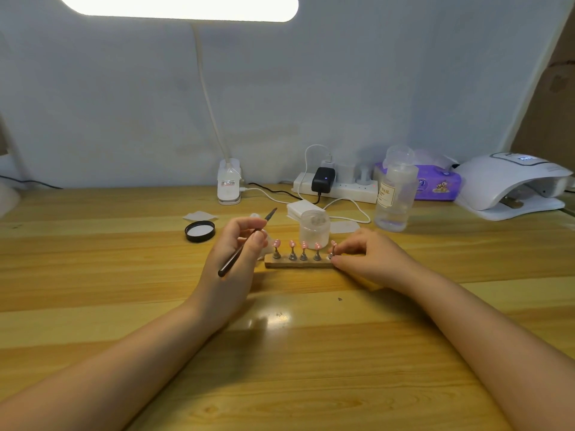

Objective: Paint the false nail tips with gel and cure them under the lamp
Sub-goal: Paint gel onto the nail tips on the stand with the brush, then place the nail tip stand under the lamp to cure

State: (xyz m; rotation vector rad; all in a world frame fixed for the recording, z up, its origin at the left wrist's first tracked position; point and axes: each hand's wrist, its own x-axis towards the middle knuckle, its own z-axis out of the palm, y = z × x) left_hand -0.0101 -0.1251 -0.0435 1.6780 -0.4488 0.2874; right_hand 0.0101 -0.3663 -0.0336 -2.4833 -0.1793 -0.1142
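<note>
Surface (pixel 311 384): I see a glossy wood-grain top carrying every item.
Curing lamp (pixel 510 181): white dome at the far right, its opening facing left and toward me.
Clear bottle (pixel 395 197): upright, near the lamp's left side.
Left hand (pixel 231 259): fingers curled round a dark brush (pixel 245 244); the brush runs diagonally, bristle end up and to the right, handle end down and to the left.
Right hand (pixel 370 253): fingers pinching the rightmost stand at the holder's right end.
Holder bar (pixel 298 263): wooden strip between my two hands, long axis left to right.
Clear jar (pixel 314 228): open, just behind the holder.
Black lid (pixel 199 231): lying inside-up, left of the jar.
Nail tips (pixel 303 244): five, pink and glossy, each on a small metal stand, set in one row along the bar, standing upright.
</note>
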